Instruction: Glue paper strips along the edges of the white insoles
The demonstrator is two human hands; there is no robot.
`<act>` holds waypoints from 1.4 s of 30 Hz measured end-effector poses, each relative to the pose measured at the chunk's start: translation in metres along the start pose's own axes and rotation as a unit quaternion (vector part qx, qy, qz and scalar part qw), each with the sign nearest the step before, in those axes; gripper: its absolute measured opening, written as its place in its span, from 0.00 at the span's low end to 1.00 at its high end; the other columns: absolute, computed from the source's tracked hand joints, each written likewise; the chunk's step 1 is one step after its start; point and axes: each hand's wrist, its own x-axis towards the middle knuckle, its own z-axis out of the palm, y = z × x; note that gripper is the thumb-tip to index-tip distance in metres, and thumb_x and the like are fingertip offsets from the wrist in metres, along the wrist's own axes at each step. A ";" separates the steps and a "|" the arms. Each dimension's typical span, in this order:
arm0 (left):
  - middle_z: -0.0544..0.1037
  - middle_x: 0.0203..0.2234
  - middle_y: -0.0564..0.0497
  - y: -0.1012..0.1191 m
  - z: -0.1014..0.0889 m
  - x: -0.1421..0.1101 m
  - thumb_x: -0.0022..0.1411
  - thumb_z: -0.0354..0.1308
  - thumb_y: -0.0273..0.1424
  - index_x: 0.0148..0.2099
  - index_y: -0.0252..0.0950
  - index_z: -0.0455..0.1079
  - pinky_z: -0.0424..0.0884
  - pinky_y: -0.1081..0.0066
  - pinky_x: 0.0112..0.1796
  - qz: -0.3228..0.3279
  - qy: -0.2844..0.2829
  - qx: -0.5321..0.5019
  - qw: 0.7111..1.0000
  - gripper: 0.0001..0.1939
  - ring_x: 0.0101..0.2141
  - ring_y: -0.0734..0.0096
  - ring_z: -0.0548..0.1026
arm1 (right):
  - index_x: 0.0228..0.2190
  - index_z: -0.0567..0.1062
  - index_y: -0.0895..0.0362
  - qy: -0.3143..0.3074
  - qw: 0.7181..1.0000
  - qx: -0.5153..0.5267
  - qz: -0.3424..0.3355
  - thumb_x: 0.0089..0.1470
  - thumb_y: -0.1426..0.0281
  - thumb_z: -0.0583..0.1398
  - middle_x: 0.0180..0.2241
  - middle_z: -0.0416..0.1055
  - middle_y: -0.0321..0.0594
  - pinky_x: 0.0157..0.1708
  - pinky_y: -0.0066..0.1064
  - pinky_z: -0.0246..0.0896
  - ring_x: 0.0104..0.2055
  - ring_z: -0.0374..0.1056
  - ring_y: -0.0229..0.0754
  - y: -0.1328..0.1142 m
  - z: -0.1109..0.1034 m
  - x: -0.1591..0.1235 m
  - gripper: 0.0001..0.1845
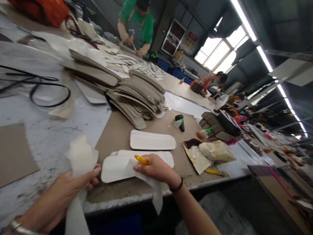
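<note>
My left hand (pixel 73 187) grips a long, thin white paper-like strip (pixel 77 217), which rises above the thumb and hangs down below the hand. My right hand (pixel 156 168) is closed around a tool with a yellow handle (pixel 141 159); its working end is hidden. A translucent white strip (pixel 157 197) trails from the same hand past the table edge. Under and beside the right hand lie white rounded-end panels (pixel 114 168), loosely overlapped. Just behind them sits another neat stack of white panels (pixel 153 141).
Tall piles of grey-brown panels (pixel 139 94) stand behind the white ones. To the right are a small green-tipped bottle (pixel 178 123), a cream cloth bundle (pixel 217 151) and a yellow-handled brush (pixel 215 171). Black cord (pixel 50 105) lies left. A person in green (pixel 137 26) works across the table.
</note>
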 end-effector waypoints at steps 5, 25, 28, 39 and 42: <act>0.73 0.19 0.50 0.022 0.016 -0.011 0.34 0.64 0.51 0.23 0.34 0.69 0.62 0.71 0.28 -0.009 -0.004 0.002 1.000 0.24 0.24 0.68 0.67 | 0.21 0.65 0.58 -0.101 0.994 0.029 0.014 0.51 0.62 0.62 0.19 0.56 0.27 0.22 0.25 0.43 0.21 0.50 0.30 -0.014 0.005 0.026 0.16; 0.68 0.13 0.49 0.035 0.015 -0.009 0.34 0.59 0.45 0.16 0.37 0.65 0.56 0.71 0.23 -0.047 -0.006 0.045 0.998 0.16 0.19 0.70 0.62 | 0.27 0.75 0.60 -0.127 0.975 -0.181 -0.037 0.54 0.62 0.62 0.21 0.62 0.32 0.24 0.25 0.46 0.24 0.57 0.33 -0.045 0.018 0.057 0.13; 0.69 0.13 0.49 0.035 0.016 -0.008 0.34 0.59 0.45 0.16 0.37 0.65 0.57 0.71 0.24 -0.050 -0.007 0.047 0.998 0.16 0.20 0.70 0.62 | 0.29 0.76 0.61 -0.120 0.970 -0.208 -0.044 0.55 0.62 0.62 0.21 0.65 0.34 0.24 0.26 0.45 0.25 0.58 0.34 -0.047 0.020 0.058 0.14; 0.68 0.14 0.51 0.039 0.016 -0.014 0.34 0.58 0.47 0.20 0.35 0.65 0.56 0.72 0.25 -0.043 -0.021 0.058 0.997 0.19 0.21 0.73 0.61 | 0.31 0.77 0.62 -0.122 0.966 -0.224 -0.046 0.55 0.61 0.61 0.23 0.68 0.36 0.24 0.26 0.45 0.25 0.59 0.34 -0.049 0.018 0.056 0.15; 0.68 0.14 0.52 0.040 0.016 -0.014 0.34 0.58 0.47 0.19 0.35 0.65 0.56 0.72 0.25 -0.040 -0.023 0.059 0.997 0.19 0.21 0.73 0.61 | 0.31 0.77 0.61 -0.123 0.966 -0.224 -0.044 0.55 0.61 0.61 0.23 0.68 0.36 0.24 0.26 0.46 0.25 0.59 0.34 -0.049 0.018 0.057 0.15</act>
